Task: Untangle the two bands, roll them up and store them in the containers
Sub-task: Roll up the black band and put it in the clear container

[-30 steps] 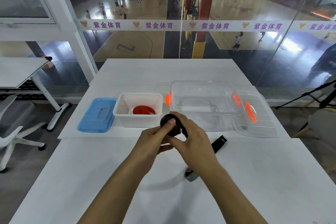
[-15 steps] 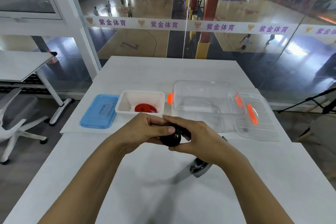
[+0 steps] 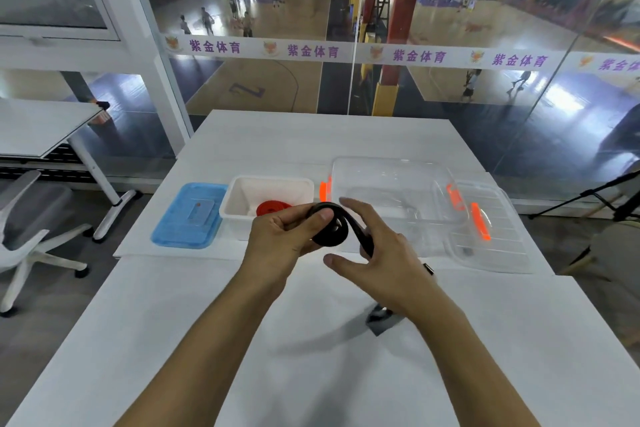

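A black band [image 3: 332, 230], partly rolled into a coil, hangs in the air over the white table [image 3: 173, 340]. My left hand [image 3: 284, 239] pinches the coil, thumb on its face. My right hand [image 3: 377, 250] cups the band's loose strip, which runs down behind the palm to a free end [image 3: 381, 319] on the table. A rolled red band [image 3: 273, 209] lies in the small white container [image 3: 239, 204]. The larger clear container [image 3: 388, 191] with orange latches stands to the right, holding no band.
A blue lid [image 3: 188, 218] lies left of the white container. A clear lid [image 3: 495, 236] leans at the clear container's right side. An office chair [image 3: 31, 222] and another table stand at the left. A tripod [image 3: 588, 198] is at the right. Glass wall behind.
The hands have risen slightly and the coil has turned further. My right hand's fingers have spread apart from the coil, with the loose strip now arcing over it.
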